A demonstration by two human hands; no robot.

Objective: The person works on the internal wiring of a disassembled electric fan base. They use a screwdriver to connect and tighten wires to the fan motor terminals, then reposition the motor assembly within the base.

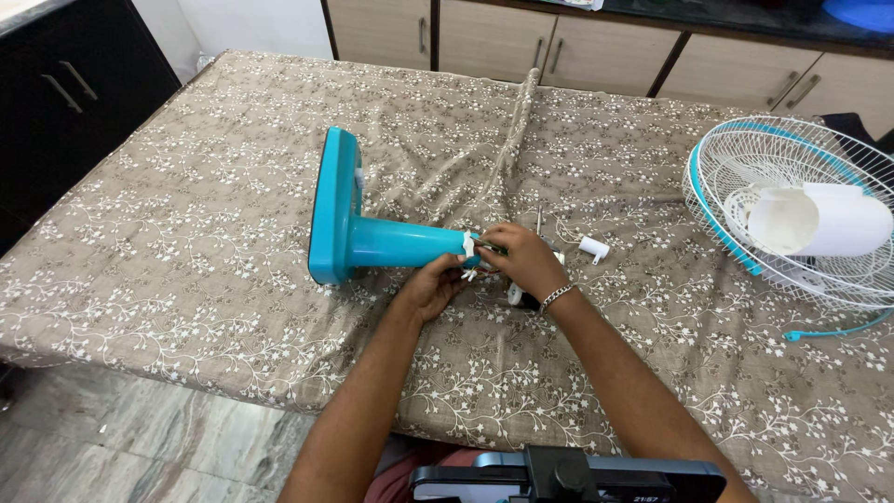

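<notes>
Turquoise plastic fan stand with a flat square base and a round column (372,237) lies on its side at frame centre-left, base toward the left, column end toward centre. It rests on the brown cloth with a white floral print (186,251) covering the table.

My left hand (430,287) cups the column end from below, fingers curled up around it. My right hand (521,259) sits at the same end from the right, fingertips pinched together on the white fitting and thin wires there. What exactly they pinch is too small to tell. Silver chain bracelet (556,297) on the right wrist.

Small white plastic cylinder (593,248) lies on the cloth just right of my right hand.

Right edge of frame: white wire fan guard with a turquoise rim (745,168), a white plastic motor housing (819,222) lying in it.

Upper frame: beige cabinet doors with metal handles (484,37). Upper left: black cabinet (65,102). No labels legible anywhere.
</notes>
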